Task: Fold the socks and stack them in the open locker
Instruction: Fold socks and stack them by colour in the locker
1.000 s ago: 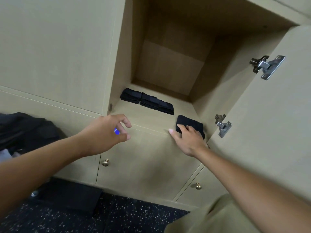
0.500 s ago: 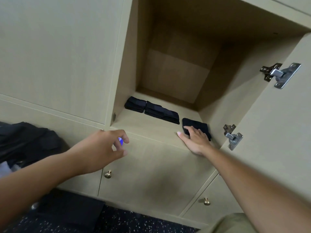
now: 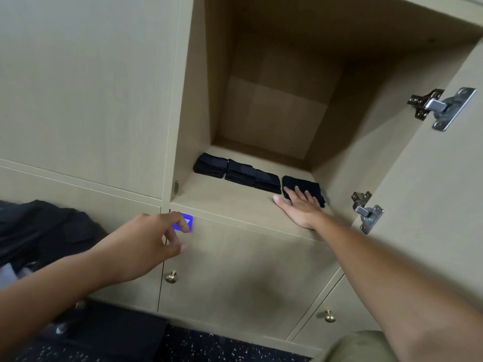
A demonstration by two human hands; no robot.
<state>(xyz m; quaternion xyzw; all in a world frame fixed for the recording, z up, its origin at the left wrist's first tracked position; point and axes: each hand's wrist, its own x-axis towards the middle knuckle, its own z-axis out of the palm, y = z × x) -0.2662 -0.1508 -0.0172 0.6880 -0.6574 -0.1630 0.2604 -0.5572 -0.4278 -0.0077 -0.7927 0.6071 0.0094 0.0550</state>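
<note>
On the pale woodgrain locker (image 3: 236, 202) shelf, the flat right hand (image 3: 300, 209) presses a soft black folded sock (image 3: 304, 185) while the left hand (image 3: 146, 246) hangs loosely curled, empty.

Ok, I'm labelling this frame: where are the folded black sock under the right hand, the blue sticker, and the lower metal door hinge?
Folded black sock (image 3: 303, 184): head view, top surface.
Blue sticker (image 3: 188, 221): head view, visible corner.
Lower metal door hinge (image 3: 367, 212): head view, hinge arm.
</note>
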